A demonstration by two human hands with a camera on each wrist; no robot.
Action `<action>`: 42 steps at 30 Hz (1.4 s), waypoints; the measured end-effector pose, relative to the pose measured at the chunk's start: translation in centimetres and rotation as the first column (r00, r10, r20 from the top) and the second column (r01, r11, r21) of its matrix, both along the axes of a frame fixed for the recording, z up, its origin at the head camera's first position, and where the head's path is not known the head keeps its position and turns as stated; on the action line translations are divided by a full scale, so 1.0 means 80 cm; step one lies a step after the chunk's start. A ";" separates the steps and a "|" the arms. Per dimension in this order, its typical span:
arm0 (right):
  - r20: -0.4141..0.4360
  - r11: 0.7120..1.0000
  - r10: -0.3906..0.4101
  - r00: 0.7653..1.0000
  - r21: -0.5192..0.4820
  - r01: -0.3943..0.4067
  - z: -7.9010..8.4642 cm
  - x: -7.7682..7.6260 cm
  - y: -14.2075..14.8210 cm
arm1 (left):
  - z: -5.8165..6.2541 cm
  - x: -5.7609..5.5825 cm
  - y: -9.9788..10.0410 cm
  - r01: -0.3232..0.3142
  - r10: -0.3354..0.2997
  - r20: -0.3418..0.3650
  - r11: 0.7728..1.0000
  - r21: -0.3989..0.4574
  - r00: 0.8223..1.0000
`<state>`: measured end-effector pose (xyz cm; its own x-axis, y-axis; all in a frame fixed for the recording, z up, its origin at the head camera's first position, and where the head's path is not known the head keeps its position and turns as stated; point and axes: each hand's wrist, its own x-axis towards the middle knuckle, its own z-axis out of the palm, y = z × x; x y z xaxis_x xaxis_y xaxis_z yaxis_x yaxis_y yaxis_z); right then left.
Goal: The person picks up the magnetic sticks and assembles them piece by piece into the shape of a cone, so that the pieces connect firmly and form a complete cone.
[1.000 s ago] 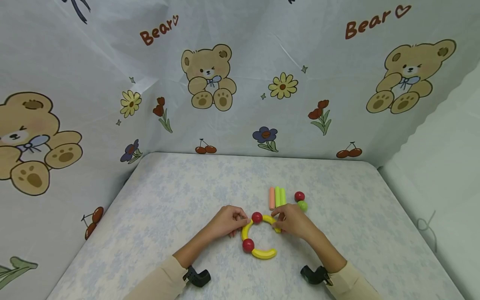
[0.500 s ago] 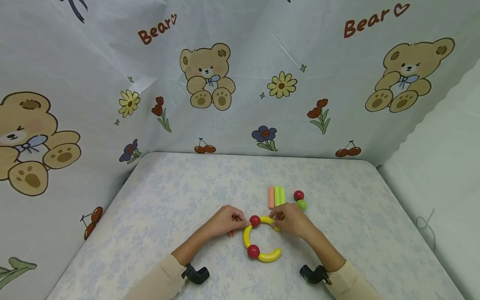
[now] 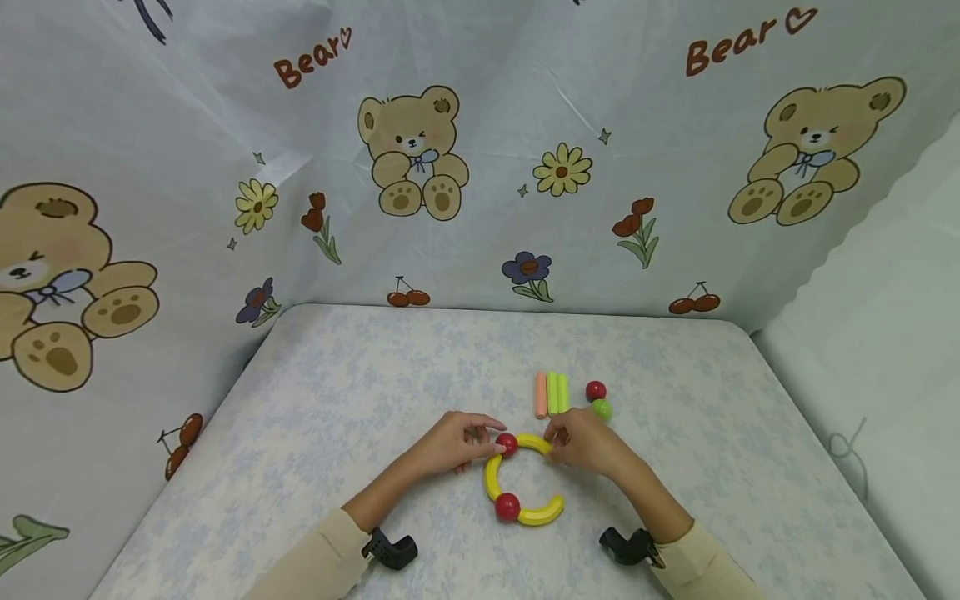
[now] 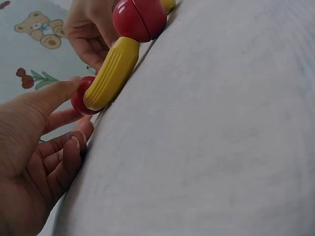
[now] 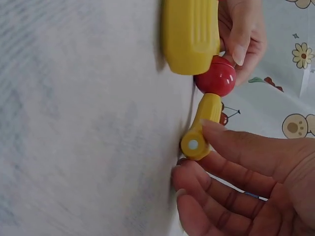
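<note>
On the table lies a C-shaped chain of red balls and curved yellow bars. My left hand [image 3: 453,442] pinches the far red ball [image 3: 508,443] between thumb and forefinger; the other fingers are bent below it. My right hand [image 3: 588,439] pinches the free end of the far yellow bar [image 5: 206,115], whose end face shows a pale round dot in the right wrist view. From the far ball, the left yellow bar [image 3: 492,477] leads to the near red ball [image 3: 507,507]. The near yellow bar [image 3: 542,512] extends from that ball to the right, its tip untouched.
Behind the right hand lie an orange stick [image 3: 541,396] and two yellow-green sticks [image 3: 558,393] side by side. Right of them sit a loose red ball [image 3: 596,391] and a green ball [image 3: 602,409]. A bear-print curtain [image 3: 480,167] rises behind the table.
The chain's near part has swung toward the right and slightly nearer. My left fingers have shifted from beside the left bar onto the far red ball. My right hand keeps its pinch.
</note>
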<state>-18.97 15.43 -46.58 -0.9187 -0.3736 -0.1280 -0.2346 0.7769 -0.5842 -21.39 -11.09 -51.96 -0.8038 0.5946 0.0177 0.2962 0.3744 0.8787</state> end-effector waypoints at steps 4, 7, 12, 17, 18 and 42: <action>-0.010 1.000 0.006 1.000 -0.009 -0.006 -0.003 -0.001 0.001 | -0.002 0.000 0.001 0.010 -0.010 -0.007 1.000 0.002 1.000; -0.036 1.000 0.001 0.999 -0.024 -0.001 -0.005 -0.001 0.000 | -0.003 -0.001 0.000 0.008 -0.009 0.018 1.000 0.010 1.000; -0.063 0.999 -0.006 0.998 -0.035 0.004 -0.005 -0.001 -0.001 | -0.004 -0.005 -0.003 0.017 -0.018 0.033 1.000 0.022 0.999; -0.074 0.999 0.012 0.997 -0.045 -0.015 -0.004 -0.001 -0.001 | -0.004 -0.008 -0.005 0.044 -0.045 0.050 0.999 0.027 0.998; -0.070 0.999 0.015 0.997 -0.051 -0.018 -0.003 -0.001 -0.001 | -0.004 -0.008 -0.006 0.050 -0.051 0.056 0.998 0.027 0.997; -0.265 0.988 -0.156 0.952 -0.031 0.153 0.041 -0.032 0.067 | 0.015 -0.025 0.002 -0.027 0.020 -0.056 0.993 -0.114 0.998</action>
